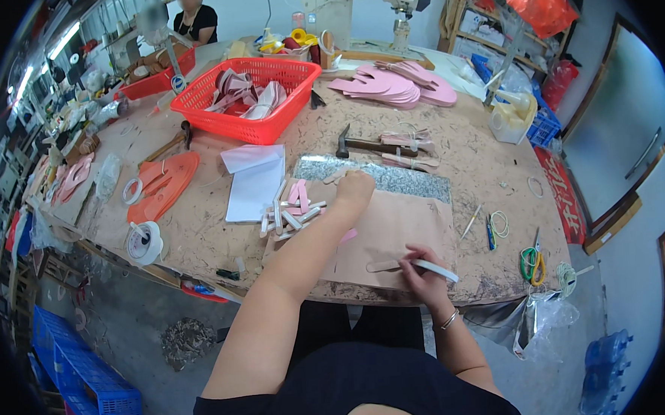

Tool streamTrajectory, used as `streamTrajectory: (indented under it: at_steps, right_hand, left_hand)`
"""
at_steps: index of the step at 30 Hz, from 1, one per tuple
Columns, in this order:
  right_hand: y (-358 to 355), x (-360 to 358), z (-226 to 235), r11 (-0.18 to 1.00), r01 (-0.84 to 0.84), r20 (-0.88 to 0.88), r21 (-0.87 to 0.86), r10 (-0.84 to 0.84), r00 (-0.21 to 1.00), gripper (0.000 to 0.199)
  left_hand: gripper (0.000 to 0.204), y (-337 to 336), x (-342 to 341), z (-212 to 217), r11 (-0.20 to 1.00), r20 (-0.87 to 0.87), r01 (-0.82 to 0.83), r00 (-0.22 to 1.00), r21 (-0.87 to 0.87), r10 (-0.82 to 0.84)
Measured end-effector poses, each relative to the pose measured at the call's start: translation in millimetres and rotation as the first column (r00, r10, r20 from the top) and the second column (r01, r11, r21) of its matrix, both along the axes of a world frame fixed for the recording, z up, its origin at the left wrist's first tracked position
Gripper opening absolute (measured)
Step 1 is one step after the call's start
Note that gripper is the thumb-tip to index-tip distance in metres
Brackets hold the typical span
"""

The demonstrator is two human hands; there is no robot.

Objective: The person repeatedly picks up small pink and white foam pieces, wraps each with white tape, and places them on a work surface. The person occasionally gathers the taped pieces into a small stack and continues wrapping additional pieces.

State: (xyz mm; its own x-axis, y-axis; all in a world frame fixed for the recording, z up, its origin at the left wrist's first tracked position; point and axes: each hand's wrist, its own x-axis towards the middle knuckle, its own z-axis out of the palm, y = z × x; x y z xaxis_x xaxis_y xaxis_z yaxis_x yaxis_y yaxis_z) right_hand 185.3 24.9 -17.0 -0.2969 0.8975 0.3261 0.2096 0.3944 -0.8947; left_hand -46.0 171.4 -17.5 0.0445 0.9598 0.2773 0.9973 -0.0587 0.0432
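Note:
My left hand (355, 188) is closed at the front edge of a grey speckled stone slab (414, 183). Its fingertips are hidden, and a short beige strip (335, 176) lies against it. Lower and to the right, my right hand (424, 276) grips a narrow white strip (437, 269) that sticks out to the right. A beige strip end (381, 266) shows left of its fingers. Both hands are over a brown sheet (394, 230). A loose pile of folded white and pink strips (291, 216) lies beside my left forearm.
A hammer (367, 143) lies behind the slab. White paper (255, 185), an orange sole-shaped piece (167, 184) and tape (144, 244) are to the left. Scissors (532, 263) lie right. Farther back are a red basket (268, 132) and pink cut pieces (386, 87). Another person (201, 20) is beyond the table.

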Motion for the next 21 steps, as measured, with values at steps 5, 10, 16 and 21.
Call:
streamTrajectory:
  at_steps: [5,10,16,21]
  right_hand:
    - [-8.7,0.0,3.6,0.993,0.089,-0.099,-0.083,-0.097,0.99,0.033]
    - [-15.5,-1.2,20.8,0.947,0.013,-0.1,-0.32,-0.047,0.994,0.036]
    - [24.6,-25.4,21.5,0.814,-0.13,-0.37,-0.566,-0.11,0.923,0.037]
    - [50.9,-31.9,11.0,0.917,-0.042,-0.402,-0.397,-0.133,0.906,0.035]
  left_hand:
    - [0.012,-4.8,-2.1,9.0,0.994,0.052,-0.003,0.999,0.109,-0.002]
    - [0.019,-66.7,-5.7,44.2,0.926,0.17,0.156,0.959,0.344,-0.225]
    - [0.032,-170.0,5.2,27.0,0.877,0.201,0.195,0.93,0.44,-0.308]
    - [0.028,-197.9,32.7,-2.3,0.831,0.088,0.374,0.891,0.412,-0.444]
